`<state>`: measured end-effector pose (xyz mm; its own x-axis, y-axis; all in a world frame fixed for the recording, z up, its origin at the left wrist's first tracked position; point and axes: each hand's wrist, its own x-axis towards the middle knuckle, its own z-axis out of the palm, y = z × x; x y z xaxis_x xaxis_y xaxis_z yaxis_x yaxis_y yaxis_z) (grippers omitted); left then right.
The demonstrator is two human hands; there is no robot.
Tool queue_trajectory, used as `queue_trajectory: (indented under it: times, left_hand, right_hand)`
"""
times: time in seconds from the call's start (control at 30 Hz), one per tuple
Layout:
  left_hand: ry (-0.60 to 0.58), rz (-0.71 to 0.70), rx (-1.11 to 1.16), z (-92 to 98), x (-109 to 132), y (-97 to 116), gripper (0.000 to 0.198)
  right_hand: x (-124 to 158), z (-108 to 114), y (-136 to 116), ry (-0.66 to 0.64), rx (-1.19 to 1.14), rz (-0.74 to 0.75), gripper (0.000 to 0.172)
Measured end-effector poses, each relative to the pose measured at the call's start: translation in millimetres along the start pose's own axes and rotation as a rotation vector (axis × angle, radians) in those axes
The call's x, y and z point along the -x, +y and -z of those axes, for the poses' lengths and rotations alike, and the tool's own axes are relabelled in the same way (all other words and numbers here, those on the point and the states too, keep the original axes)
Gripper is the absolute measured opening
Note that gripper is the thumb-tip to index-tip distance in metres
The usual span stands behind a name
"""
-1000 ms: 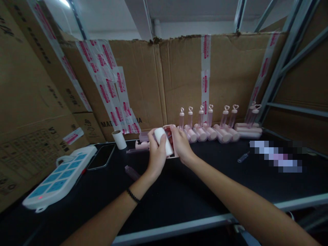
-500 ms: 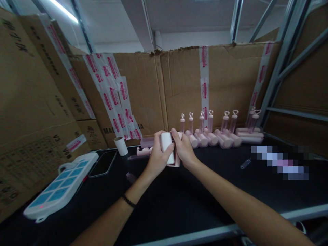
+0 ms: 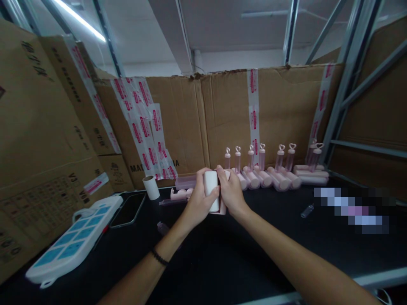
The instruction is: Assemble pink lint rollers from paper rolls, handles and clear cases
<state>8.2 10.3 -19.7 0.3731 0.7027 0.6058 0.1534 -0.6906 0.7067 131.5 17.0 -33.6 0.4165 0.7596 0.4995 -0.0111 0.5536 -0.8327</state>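
Note:
Over the black table, my left hand [image 3: 197,201] is wrapped round a white block with rounded corners [image 3: 210,182], its thumb across the front. My right hand [image 3: 232,194] is closed on a pale pink casing piece [image 3: 222,208] right beside the block. The two parts are side by side; the fingers hide whether they are joined. Behind my left hand lie pink parts [image 3: 178,194] and a translucent pink case [image 3: 186,182]. Beyond my right hand stands a row of pale pink cylinders [image 3: 252,180], with clear tubes topped by heart-shaped loops [image 3: 262,156].
At the left are a white power strip [image 3: 68,245] with blue panels, a dark phone [image 3: 129,210] and a white cardboard-core roll [image 3: 151,189]. A small clear tube [image 3: 307,211] lies at right. Cardboard walls [image 3: 178,118] and metal posts [image 3: 345,84] enclose the table.
The view has tilted up slightly, so everything sits lower in the picture. Both hands keep their grip, and the block and casing have turned a little.

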Motion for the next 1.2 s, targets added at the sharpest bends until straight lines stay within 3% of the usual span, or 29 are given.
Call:
queue_trajectory:
  times: [0.33,0.6,0.87,1.07,1.2]
  left_hand:
    - [-0.067,0.025,-0.021,4.2,4.1,-0.4,0.051]
    - [-0.108,-0.027,-0.024,2.6,12.2,4.3,0.079]
    - [-0.131,-0.053,-0.054,1.8,16.4,5.7,0.078]
    - [-0.063,-0.04,-0.01,1.7,13.4,4.5,0.073]
    - [0.177,0.001,0.105,5.1,5.5,1.2,0.062]
  right_hand:
    - [6.3,-1.2,-3.0,-0.007,0.012,0.016,0.042]
    - [15.5,1.4,-14.4,-0.012,-0.001,0.089,0.031]
    - [18.8,0.9,-26.4,-0.049,-0.045,0.171,0.033]
    - [19.6,-1.2,-21.8,-0.055,-0.101,0.165,0.034]
    - [18.8,-2.9,-18.0,-0.21,-0.224,0.092,0.04]
